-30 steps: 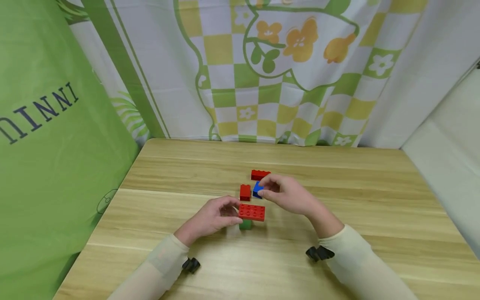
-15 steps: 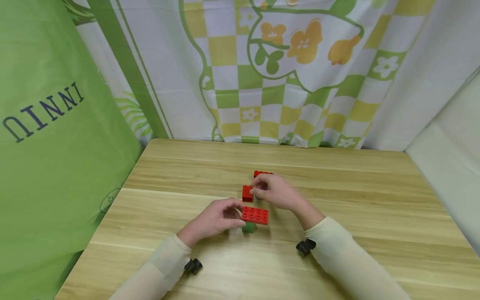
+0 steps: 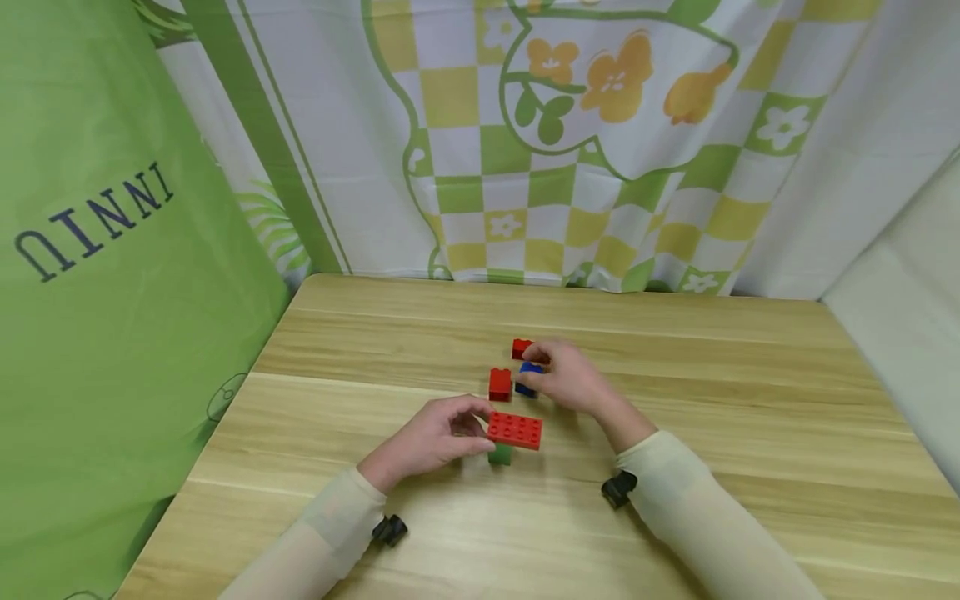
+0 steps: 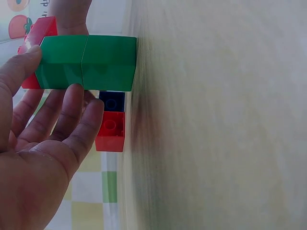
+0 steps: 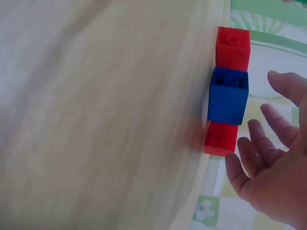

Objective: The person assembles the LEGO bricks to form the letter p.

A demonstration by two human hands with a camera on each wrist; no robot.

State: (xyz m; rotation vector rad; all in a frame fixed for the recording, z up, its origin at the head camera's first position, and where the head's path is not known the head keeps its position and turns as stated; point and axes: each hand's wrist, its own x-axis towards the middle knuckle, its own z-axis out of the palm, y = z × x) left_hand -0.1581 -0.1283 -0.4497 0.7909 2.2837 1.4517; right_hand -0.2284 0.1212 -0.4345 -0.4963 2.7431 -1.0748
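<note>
My left hand (image 3: 431, 437) holds a stack, thumb on one side and fingers on the other. Its top is a red eight-stud brick (image 3: 514, 430) overhanging green bricks (image 3: 500, 454); the left wrist view shows two green bricks (image 4: 62, 62) (image 4: 109, 63) standing on the table. Beyond the stack, my right hand (image 3: 573, 379) hovers with parted fingers beside a blue brick (image 3: 527, 383). In the right wrist view those fingers (image 5: 259, 143) hold nothing, and the blue brick (image 5: 228, 100) stands between two red bricks (image 5: 233, 48) (image 5: 221, 139).
A red brick (image 3: 500, 385) stands just left of the blue one. Another red brick (image 3: 521, 348) lies behind, partly covered by my right hand. The wooden table (image 3: 675, 342) meets a patterned curtain (image 3: 502, 150) at its back edge and green cloth (image 3: 112, 333) on the left.
My right hand moved left over the blue brick, then drew back right, uncovering it. My left hand stays at the stack. The head view has shifted slightly.
</note>
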